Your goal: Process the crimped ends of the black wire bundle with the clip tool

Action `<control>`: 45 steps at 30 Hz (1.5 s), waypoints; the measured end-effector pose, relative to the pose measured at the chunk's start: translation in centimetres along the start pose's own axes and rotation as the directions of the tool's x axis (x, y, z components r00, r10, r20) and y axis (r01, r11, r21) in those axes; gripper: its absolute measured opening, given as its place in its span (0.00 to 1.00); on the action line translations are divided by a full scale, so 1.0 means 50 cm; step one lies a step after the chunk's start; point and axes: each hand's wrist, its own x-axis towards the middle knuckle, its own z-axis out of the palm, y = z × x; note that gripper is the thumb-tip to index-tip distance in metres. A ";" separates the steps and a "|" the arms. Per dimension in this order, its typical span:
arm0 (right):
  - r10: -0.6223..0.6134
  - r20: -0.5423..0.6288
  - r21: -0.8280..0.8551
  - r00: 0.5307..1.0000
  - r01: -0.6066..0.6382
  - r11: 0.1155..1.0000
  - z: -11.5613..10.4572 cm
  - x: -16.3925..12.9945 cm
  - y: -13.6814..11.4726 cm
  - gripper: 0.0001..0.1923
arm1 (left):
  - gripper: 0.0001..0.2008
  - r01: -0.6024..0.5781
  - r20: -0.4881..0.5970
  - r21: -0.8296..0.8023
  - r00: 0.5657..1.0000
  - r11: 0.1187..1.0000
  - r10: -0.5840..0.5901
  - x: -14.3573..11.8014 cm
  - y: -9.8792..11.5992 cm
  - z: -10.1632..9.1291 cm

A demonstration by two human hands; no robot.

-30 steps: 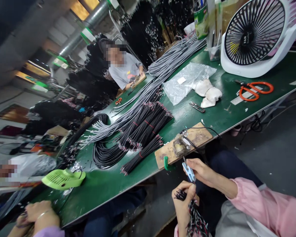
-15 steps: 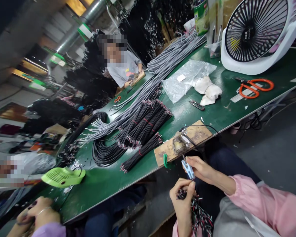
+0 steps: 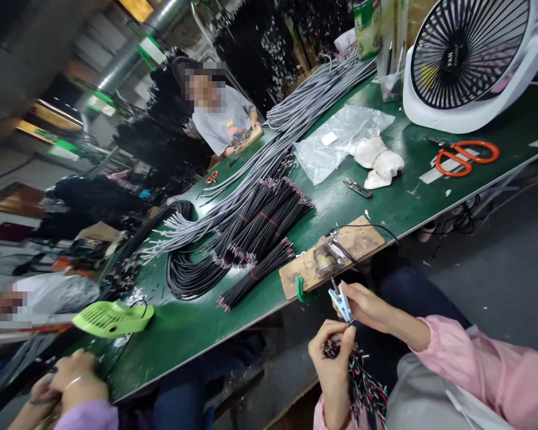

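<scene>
My left hand [image 3: 334,364] is closed around a bundle of thin black cables [image 3: 367,382] whose red, white and green wire ends hang below it. Its thumb and forefinger pinch near the lower end of a light blue clothes peg [image 3: 341,303]. The peg is held in my right hand [image 3: 365,304], between thumb and fingers. A dark, narrow tip [image 3: 334,285] shows at the peg's upper end; I cannot make out what it belongs to. Just beyond my hands, a wooden board [image 3: 302,272] with a small metal fixture [image 3: 325,261] lies at the table edge.
On the green table [image 3: 412,215] lie black cable bundles [image 3: 269,224], grey cables [image 3: 296,113], snips [image 3: 357,188], orange-handled scissors [image 3: 466,156] and a plastic bag [image 3: 323,149]. A white fan [image 3: 466,113] stands right, a green fan [image 3: 112,319] left. A co-worker's hands [image 3: 72,376] are lower left; another person [image 3: 224,119] sits opposite.
The peg's two arms look farther apart at the upper end than before. Both hands stay in nearly the same place, and the camera view has shifted slightly.
</scene>
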 end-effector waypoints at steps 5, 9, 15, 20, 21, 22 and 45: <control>0.014 0.016 0.006 1.000 -0.014 1.000 -0.024 -0.007 0.011 0.24 | 0.06 0.022 0.003 -0.096 1.000 0.995 -0.022 0.003 -0.008 0.004; -0.008 0.011 -0.053 1.000 0.009 0.999 -0.045 -0.018 0.012 0.24 | 0.06 0.016 0.001 -0.100 1.000 0.995 -0.016 0.001 -0.013 0.005; -0.068 -0.030 -0.232 0.997 0.059 0.971 -0.062 -0.055 -0.001 0.18 | 0.05 0.041 0.038 -0.137 0.999 0.990 -0.036 -0.015 -0.017 0.000; -0.070 -0.002 -0.494 0.998 0.060 0.867 -0.060 -0.087 -0.014 0.14 | 0.06 0.095 0.058 -0.130 0.994 0.987 -0.088 -0.034 -0.024 0.000; -0.061 0.021 -0.528 0.998 0.063 0.847 -0.057 -0.092 -0.017 0.14 | 0.06 0.107 0.069 -0.116 0.993 0.988 -0.099 -0.037 -0.024 0.001; -0.046 0.053 -0.548 0.998 0.068 0.834 -0.053 -0.096 -0.021 0.14 | 0.07 0.115 0.078 -0.103 0.991 0.988 -0.108 -0.040 -0.024 0.001; -0.336 0.077 -0.897 0.939 0.212 0.388 0.005 -0.040 -0.065 0.22 | 0.06 0.007 -0.032 0.056 0.999 0.998 -0.006 -0.048 0.000 0.000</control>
